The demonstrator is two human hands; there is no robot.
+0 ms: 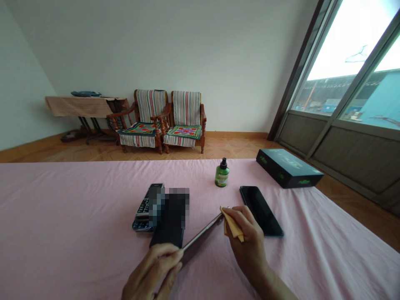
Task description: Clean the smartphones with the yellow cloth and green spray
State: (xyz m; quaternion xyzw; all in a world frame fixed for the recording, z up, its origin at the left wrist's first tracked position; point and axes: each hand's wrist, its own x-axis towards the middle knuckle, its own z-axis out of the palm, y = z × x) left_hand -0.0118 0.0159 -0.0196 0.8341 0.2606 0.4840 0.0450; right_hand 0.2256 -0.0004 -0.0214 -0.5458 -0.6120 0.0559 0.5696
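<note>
A thin phone (202, 234), seen nearly edge-on, is tilted above the pink cloth. My left hand (154, 268) pinches its near end between thumb and fingers. At the far end, my right hand (248, 233) holds a folded yellow cloth (233, 227) against the phone's edge. To the left lie a black phone (170, 225), partly pixelated, and keypad phones (146, 208) close together. Another dark smartphone (261, 210) lies flat, screen up, just right of my right hand. Beyond the hands stands a green spray bottle (222, 174) with a black top.
A black box (287, 166) sits at the far right of the pink-covered surface (78, 233). Past its far edge are two wooden armchairs (186, 116) and a draped table (87, 106) along the wall. Windowed doors (337, 104) are on the right.
</note>
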